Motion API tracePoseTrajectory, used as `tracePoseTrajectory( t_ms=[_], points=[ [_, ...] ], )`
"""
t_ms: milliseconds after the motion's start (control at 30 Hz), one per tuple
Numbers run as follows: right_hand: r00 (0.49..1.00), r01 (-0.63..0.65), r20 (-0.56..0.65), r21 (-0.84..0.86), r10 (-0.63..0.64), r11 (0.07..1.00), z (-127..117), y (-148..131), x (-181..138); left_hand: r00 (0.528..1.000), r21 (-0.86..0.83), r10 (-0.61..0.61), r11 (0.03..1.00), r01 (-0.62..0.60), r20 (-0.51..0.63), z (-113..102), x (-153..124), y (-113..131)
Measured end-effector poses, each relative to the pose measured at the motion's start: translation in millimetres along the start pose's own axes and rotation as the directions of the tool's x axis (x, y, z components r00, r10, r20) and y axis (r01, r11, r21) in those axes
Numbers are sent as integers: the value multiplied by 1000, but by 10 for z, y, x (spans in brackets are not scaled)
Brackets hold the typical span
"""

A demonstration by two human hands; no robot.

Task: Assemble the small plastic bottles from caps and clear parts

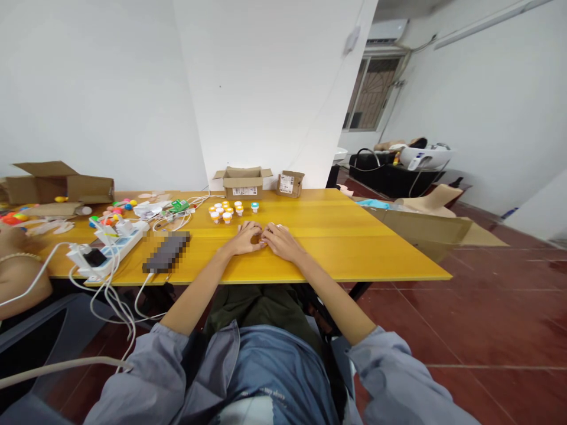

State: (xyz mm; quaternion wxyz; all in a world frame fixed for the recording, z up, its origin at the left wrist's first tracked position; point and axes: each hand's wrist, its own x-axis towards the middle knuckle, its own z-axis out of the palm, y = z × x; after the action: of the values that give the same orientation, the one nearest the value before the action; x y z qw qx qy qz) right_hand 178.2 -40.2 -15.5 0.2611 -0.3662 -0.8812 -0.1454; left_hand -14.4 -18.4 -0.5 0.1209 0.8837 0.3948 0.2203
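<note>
My left hand [245, 239] and my right hand [282, 241] meet over the yellow table [345, 248], with their fingertips brought together. The fingers of both are curled and closed. Whatever lies between the fingertips is mostly hidden and too small to name. Just beyond my left hand stands a group of several small white tubs with orange rims [227, 217]. To the right of the group is a similar small tub with a teal rim [254, 206].
An open cardboard box [244, 184] and a smaller carton [290, 184] stand against the wall. To the left are a dark, blurred-out flat device [166, 252], a power strip [116, 251] with cables and colourful balls. Another person's arm [22, 277] rests at far left.
</note>
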Motion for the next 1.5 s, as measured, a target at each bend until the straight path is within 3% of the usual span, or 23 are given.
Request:
tracePoseTrajectory(
  t_ms=[400,1500],
  points=[
    [999,-3,39,-4,3,1000,-41,-7,8,1000,6,-2,1000,2,1,-7,-5,18],
    [1000,3,-8,13,-3,1000,53,40,-15,1000,12,26,1000,-26,-8,18,2,-15]
  ],
)
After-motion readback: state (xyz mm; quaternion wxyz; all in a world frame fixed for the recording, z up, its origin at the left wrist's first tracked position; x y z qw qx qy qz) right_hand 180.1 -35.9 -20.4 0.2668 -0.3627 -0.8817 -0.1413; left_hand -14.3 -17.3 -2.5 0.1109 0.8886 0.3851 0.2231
